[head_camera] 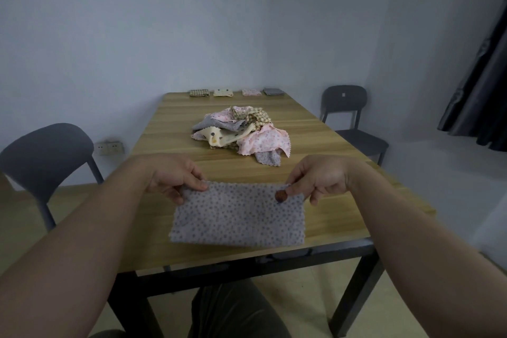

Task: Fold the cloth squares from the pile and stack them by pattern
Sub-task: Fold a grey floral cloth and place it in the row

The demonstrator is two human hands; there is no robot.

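Left hand (175, 176), right hand (321, 176) pinch grey cloth (238, 214), long axis crosswise

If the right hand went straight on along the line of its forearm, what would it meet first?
The right hand would probably meet the cloth pile first, at its near pink edge, though depth is unclear.
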